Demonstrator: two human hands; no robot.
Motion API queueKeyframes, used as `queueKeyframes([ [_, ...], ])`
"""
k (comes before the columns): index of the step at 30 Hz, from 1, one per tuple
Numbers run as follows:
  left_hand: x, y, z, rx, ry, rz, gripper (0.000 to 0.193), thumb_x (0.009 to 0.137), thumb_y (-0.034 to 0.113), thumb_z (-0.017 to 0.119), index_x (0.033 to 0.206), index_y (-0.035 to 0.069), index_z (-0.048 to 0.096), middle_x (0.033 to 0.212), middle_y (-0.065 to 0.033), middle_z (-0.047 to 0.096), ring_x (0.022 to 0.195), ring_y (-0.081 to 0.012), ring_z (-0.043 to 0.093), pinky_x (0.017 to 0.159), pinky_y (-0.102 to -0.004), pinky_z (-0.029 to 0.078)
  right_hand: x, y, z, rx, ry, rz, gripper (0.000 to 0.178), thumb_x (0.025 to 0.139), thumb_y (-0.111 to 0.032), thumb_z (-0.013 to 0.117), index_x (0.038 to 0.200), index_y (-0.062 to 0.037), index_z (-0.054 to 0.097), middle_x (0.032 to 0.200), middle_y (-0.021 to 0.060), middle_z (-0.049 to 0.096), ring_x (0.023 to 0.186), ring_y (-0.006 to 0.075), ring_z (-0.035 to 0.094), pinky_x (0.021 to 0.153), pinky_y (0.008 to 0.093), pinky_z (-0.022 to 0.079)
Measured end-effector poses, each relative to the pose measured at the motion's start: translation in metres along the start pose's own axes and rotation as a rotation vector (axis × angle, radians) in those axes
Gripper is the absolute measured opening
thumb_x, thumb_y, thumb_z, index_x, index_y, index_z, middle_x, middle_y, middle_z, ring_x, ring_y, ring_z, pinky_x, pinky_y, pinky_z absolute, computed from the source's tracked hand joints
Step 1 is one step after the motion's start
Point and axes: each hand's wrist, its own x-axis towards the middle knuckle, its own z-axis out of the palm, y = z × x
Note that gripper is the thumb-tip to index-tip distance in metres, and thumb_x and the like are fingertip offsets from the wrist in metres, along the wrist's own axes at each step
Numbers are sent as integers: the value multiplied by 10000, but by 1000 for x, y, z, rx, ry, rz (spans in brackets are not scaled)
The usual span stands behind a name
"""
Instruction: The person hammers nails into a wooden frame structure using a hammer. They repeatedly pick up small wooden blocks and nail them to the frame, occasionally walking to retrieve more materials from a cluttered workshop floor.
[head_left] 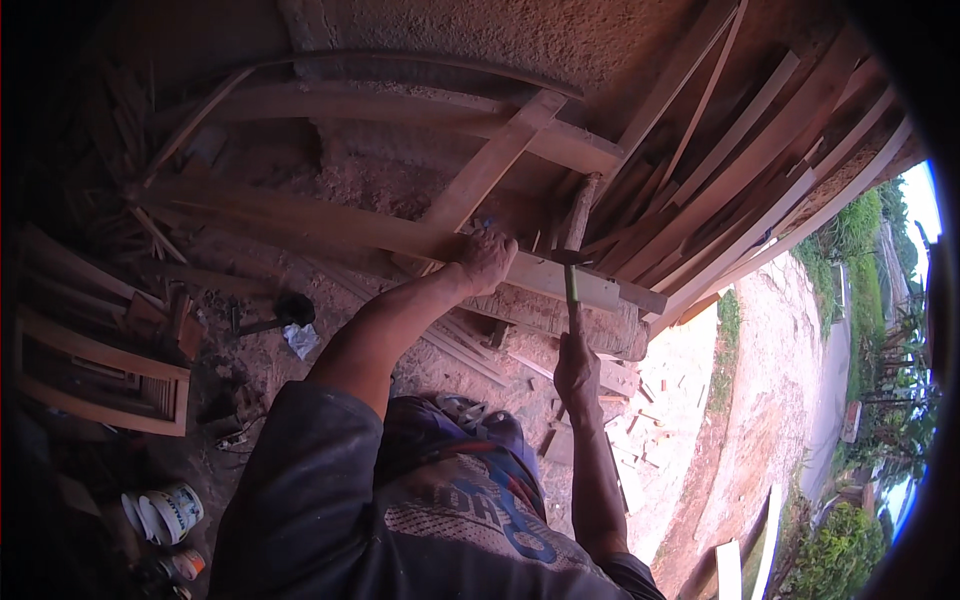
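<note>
My right hand (pixel 577 378) is wrapped round the green handle of a hammer (pixel 572 285). The hammer's dark head is up over the near beam's right part. My left hand (pixel 487 262) is closed at the near wooden beam (pixel 380 232), beside its joint with a crosspiece (pixel 495 160). What its fingers grip, if anything, is hidden; a small bluish bit shows just beyond them. The crosspiece joins the near beam to a far beam (pixel 420 108), and together they form a wooden frame lying on a rough timber support (pixel 575 318).
Long boards (pixel 740 210) lean against the wall at the right. Wood offcuts and shavings litter the ground. At the left lie a slatted wooden frame (pixel 105 385), a crumpled silvery wrapper (pixel 300 340) and white tubs (pixel 170 512). Sunlit ground (pixel 750 370) and a grassy strip lie beyond the right side.
</note>
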Motion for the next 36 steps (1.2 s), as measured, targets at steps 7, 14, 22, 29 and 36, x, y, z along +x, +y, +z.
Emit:
queueKeyframes([
  [7,-14,-8,1,-17,-40,-48,317,810,135,590,1096,10,533,1119,-217,599,1069,-334,586,943,-476,409,34,-90,-99,170,386,-236,648,935,30,478,1547,-100,305,808,108,614,742,188,620,660,313,497],
  [14,-24,20,16,-50,-67,49,342,782,116,610,1098,7,533,1115,-211,599,1095,-336,575,946,-474,411,-6,9,6,13,-297,114,721,944,-13,488,1577,-168,179,812,227,622,693,393,630,720,522,486],
  [22,-4,-2,6,-12,-34,-18,337,758,116,620,1059,9,514,1081,-201,608,1076,-329,586,933,-469,416,10,-32,-25,75,-17,59,689,949,-10,520,1565,-167,252,1074,313,632,760,403,677,709,471,512],
  [29,-5,1,2,-23,54,3,326,767,111,608,1062,7,515,1076,-186,611,1058,-327,590,929,-455,423,17,-76,-156,623,450,-452,420,946,-122,586,1354,-78,498,838,112,597,625,277,582,548,357,472],
  [36,3,-1,-16,-43,-72,7,365,769,138,628,1081,-14,513,1114,-220,610,1105,-336,578,953,-460,418,-18,-9,0,8,-120,36,678,940,13,470,1561,-159,259,870,236,640,618,323,598,607,457,466],
])
